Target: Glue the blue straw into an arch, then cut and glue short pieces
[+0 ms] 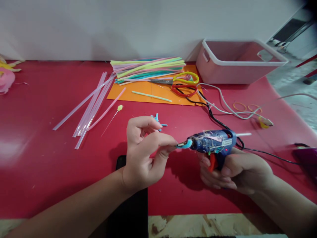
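My right hand point(245, 167) is wrapped around the handle of a dark blue glue gun point(210, 140), fingers by its orange trigger. A white glue stick point(244, 134) sticks out of the gun's back end, and strings of dried glue cover its front. With thumb and index finger, my left hand point(145, 153) pinches a short light-blue pipe cleaner piece point(189, 143) right at the gun's nozzle; whether they touch is hard to tell. Behind my left hand, a few small blue pipe cleaner pieces point(157, 117) lie on the red table point(44, 158).
Pipe cleaners point(148, 67) and scissors point(164, 81) lie on orange paper point(143, 89). Translucent sticks point(92, 109) and a yellow-tipped wire point(120, 108) are left. At back right stands a pink bin point(228, 71); cables point(220, 96) run below it. A black object point(128, 211) lies under my left arm.
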The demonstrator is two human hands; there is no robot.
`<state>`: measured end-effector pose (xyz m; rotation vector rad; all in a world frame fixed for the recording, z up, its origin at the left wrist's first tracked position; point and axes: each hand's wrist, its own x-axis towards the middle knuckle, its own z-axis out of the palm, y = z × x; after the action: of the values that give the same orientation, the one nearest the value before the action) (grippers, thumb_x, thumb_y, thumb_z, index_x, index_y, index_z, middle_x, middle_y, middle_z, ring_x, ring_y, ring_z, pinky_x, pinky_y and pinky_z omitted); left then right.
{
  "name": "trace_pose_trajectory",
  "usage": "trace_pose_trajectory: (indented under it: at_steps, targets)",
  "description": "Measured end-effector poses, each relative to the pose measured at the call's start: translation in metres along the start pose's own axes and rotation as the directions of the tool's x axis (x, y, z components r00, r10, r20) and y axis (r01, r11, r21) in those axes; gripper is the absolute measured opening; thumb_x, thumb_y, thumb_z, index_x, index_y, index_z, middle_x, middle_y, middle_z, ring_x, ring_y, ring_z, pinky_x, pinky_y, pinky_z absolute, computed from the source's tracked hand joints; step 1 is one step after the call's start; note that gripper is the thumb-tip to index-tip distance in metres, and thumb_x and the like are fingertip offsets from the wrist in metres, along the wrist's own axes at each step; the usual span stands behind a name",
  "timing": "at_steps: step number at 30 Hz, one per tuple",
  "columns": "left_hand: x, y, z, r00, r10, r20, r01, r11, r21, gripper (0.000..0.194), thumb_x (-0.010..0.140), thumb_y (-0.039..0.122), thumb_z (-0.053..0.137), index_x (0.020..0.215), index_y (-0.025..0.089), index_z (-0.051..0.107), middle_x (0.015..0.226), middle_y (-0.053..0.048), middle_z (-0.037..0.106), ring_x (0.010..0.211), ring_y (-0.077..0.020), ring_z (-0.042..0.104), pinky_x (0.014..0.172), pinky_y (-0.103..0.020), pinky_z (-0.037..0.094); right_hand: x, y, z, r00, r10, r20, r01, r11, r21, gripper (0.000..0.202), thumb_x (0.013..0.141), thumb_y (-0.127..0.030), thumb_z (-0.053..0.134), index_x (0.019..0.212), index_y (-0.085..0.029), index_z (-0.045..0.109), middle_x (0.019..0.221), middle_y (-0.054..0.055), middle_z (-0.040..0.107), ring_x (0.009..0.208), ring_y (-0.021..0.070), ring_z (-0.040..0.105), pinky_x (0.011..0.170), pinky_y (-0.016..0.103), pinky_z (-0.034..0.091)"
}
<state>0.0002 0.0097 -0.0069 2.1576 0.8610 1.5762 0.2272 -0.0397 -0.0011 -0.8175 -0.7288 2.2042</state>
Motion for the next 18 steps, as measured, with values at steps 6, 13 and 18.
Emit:
trace_pose_trajectory:
  at_steps: [6, 13, 18]
  targets:
    - [0.0005, -0.0003, 0.0000, 0.999, 0.033, -0.008, -0.033, 0.999, 0.014, 0.011, 0.091, 0.011, 0.062, 0.091, 0.022, 0.064, 0.106, -0.005, 0.047, 0.096, -0.0175, 0.055, 0.077, -0.033, 0.054, -0.0003, -0.0021, 0.0002, 0.999, 0.048, 0.009, -0.048, 0.997, 0.053, 0.030, 0.057, -0.017, 0.055, 0.082, -0.016, 0.071, 0.045, -0.005, 0.043, 0.037, 0.0083, 0.030, 0.048, 0.025, 0.036]
    - [0.0007, -0.0005, 0.0008, 0.999, 0.044, -0.025, -0.044, 0.999, -0.003, 0.012, 0.091, 0.010, 0.061, 0.091, 0.021, 0.065, 0.106, -0.005, 0.047, 0.096, -0.0171, 0.055, 0.077, -0.032, 0.053, -0.0043, -0.0036, -0.0022, 0.994, 0.042, 0.102, -0.054, 0.991, 0.123, 0.031, 0.062, -0.015, 0.054, 0.089, -0.015, 0.071, 0.050, -0.005, 0.042, 0.039, 0.0067, 0.030, 0.049, 0.022, 0.034]
    - [0.0014, -0.0010, -0.0001, 0.997, 0.069, -0.025, -0.069, 0.998, 0.012, 0.012, 0.091, 0.010, 0.061, 0.091, 0.021, 0.065, 0.107, -0.004, 0.048, 0.092, -0.0158, 0.054, 0.074, -0.031, 0.053, -0.0040, -0.0043, -0.0030, 0.988, 0.043, 0.148, -0.065, 0.987, 0.148, 0.032, 0.064, -0.015, 0.053, 0.091, -0.014, 0.070, 0.049, -0.006, 0.040, 0.039, 0.0067, 0.028, 0.051, 0.022, 0.035]
